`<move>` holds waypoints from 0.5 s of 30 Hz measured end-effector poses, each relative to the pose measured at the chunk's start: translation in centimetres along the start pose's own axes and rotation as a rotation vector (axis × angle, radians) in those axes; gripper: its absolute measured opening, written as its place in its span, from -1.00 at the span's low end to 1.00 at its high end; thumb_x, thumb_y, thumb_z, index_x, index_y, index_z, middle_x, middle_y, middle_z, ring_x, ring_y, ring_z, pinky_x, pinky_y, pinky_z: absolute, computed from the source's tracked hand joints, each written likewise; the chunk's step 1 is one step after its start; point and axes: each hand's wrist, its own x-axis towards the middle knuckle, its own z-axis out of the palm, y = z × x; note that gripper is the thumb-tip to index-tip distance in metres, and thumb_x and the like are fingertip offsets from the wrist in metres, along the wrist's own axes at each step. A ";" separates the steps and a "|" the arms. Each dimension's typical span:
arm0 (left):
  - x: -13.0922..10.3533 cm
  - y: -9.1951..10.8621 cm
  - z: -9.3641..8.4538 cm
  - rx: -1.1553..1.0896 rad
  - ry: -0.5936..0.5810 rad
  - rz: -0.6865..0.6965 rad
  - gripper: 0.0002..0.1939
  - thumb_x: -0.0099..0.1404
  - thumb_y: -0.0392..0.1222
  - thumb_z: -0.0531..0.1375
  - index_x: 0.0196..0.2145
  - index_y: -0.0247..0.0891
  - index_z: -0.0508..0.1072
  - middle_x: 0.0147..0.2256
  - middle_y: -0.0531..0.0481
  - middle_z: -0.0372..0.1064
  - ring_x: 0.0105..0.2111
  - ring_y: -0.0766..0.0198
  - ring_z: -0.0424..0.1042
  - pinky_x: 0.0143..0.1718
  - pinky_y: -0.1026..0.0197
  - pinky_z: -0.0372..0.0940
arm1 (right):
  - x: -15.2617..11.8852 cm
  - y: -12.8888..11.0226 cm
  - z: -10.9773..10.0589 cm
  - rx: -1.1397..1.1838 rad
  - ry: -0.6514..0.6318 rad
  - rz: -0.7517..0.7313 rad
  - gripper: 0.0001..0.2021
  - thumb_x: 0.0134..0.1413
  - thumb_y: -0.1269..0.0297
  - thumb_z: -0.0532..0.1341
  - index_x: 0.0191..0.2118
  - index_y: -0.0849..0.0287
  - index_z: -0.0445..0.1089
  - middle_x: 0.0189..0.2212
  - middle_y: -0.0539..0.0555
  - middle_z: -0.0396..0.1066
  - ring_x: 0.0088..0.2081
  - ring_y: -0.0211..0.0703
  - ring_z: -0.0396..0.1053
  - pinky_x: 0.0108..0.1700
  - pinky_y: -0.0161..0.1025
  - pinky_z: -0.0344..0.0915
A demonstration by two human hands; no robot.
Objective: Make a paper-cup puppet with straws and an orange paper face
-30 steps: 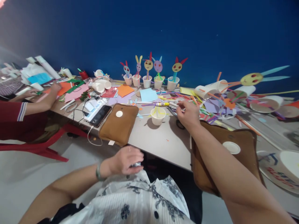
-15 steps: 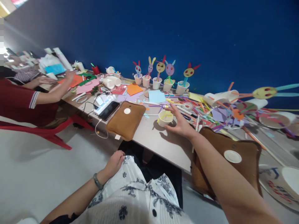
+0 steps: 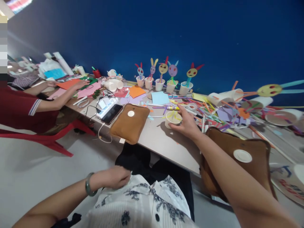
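curving round cup [image 3: 171, 117], right hand [image 3: 189, 126]

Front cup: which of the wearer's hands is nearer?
Right. The right hand is at the front cup, on its right side; the left hand is farther off, by the shirt.

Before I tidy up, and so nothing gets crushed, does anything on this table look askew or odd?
Yes: the blue-eared yellow puppet head at far right juts out sideways, while five similar puppets near the blue wall stand up in cups.
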 end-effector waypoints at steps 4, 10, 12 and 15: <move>5.3 4.7 -9.0 -0.017 0.345 0.225 -0.80 0.43 -0.08 0.13 -0.25 -0.21 0.49 -0.31 -0.03 0.50 -0.32 0.25 0.43 -0.22 0.21 0.28 | -0.2 0.0 -0.2 0.026 0.006 0.041 0.07 -0.08 0.01 0.41 0.50 0.13 -0.06 0.12 0.31 0.44 0.12 0.36 0.40 0.16 0.22 0.25; 16.7 8.6 -18.5 -0.133 0.749 0.522 -0.62 0.24 -0.15 0.36 0.01 -0.29 0.53 0.04 -0.21 0.52 0.03 0.10 0.48 0.11 0.09 0.32 | -0.4 0.1 0.0 0.035 0.020 0.062 0.07 -0.07 0.06 0.41 0.50 0.16 -0.09 0.03 0.26 0.50 0.12 0.38 0.41 0.16 0.21 0.28; 19.8 9.2 -20.0 -0.146 0.686 0.540 -0.62 0.18 -0.17 0.40 -0.05 -0.31 0.57 0.01 -0.19 0.54 0.02 0.09 0.49 0.10 0.10 0.32 | -0.5 0.1 0.1 0.034 0.026 0.067 0.04 -0.07 0.05 0.41 0.48 0.19 -0.04 0.04 0.29 0.49 0.11 0.38 0.42 0.15 0.19 0.30; 22.5 9.6 -21.0 -0.157 0.542 0.485 -0.84 0.20 -0.17 0.35 -0.31 -0.33 0.60 -0.30 -0.05 0.56 -0.26 0.21 0.48 -0.15 0.19 0.31 | -0.5 0.3 0.2 0.045 0.021 0.086 0.01 -0.09 0.03 0.41 0.44 0.22 0.03 0.06 0.31 0.48 0.08 0.38 0.43 0.11 0.18 0.33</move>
